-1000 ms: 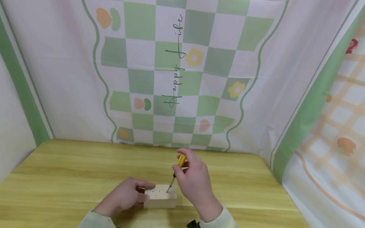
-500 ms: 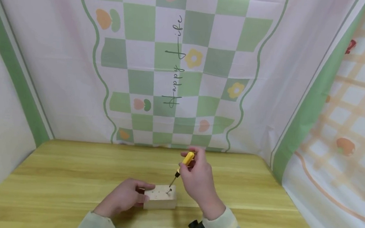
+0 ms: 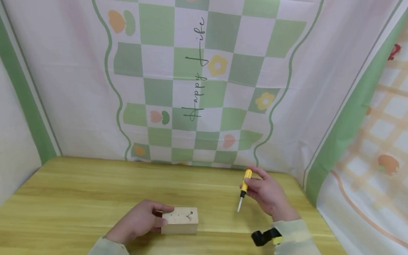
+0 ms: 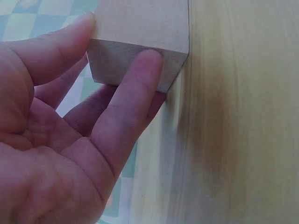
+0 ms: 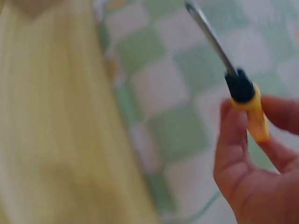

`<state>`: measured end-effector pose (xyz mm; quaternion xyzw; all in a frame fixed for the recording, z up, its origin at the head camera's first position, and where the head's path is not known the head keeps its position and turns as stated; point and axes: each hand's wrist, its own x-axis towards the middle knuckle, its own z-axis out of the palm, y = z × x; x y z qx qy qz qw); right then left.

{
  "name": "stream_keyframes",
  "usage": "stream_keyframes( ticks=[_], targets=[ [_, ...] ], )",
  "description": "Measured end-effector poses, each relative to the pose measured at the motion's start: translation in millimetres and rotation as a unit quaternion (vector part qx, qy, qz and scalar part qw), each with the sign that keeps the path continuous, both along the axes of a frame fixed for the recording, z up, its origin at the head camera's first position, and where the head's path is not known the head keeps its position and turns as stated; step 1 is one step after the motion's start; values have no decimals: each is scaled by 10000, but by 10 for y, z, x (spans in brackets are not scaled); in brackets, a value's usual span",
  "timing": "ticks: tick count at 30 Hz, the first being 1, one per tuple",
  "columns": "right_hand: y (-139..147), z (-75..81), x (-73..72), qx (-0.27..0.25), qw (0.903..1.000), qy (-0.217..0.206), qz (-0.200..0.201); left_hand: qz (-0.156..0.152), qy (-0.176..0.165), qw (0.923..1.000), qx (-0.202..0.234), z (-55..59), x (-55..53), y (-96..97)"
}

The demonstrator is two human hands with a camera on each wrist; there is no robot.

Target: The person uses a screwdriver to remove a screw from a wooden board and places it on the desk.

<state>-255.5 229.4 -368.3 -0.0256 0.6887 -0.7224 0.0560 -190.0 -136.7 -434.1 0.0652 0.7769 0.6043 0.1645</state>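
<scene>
A pale wooden block (image 3: 180, 228) lies on the table, with several small holes in its top. A screw (image 3: 189, 214) stands tilted near the right end of that top. My left hand (image 3: 140, 221) grips the block's left end; in the left wrist view its fingers and thumb lie against the wood (image 4: 140, 23). Well to the right of the block, my right hand (image 3: 268, 194) holds a screwdriver (image 3: 245, 183) by its yellow handle. The metal shaft (image 5: 212, 39) points down in the head view, its tip in the air, apart from the screw.
The wood-grain table (image 3: 86, 182) reaches back to a hanging curtain (image 3: 158, 24) with green checks. More cloth hangs at the right side (image 3: 387, 159). A dark wrist camera mount (image 3: 265, 237) sits at my right sleeve.
The screwdriver's tip was at the screw; my right hand has lifted it off and carried it to the right. Screw and block stay in place, and my left hand has not moved.
</scene>
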Motion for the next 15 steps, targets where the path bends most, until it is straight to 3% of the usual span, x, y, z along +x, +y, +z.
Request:
stream_keyframes(
  ticks=[4,8,15],
  targets=[
    [334,-225,-59,424,9972,-547,291,26,101,9998,-172,1,6,4],
    [512,-416,-57,853,9908,-1009,289,18,256,9990,-357,-2,16,-10],
    [563,-603,-32,1520,9802,-1265,103,7,283,9991,-325,-7,9,-3]
  ],
)
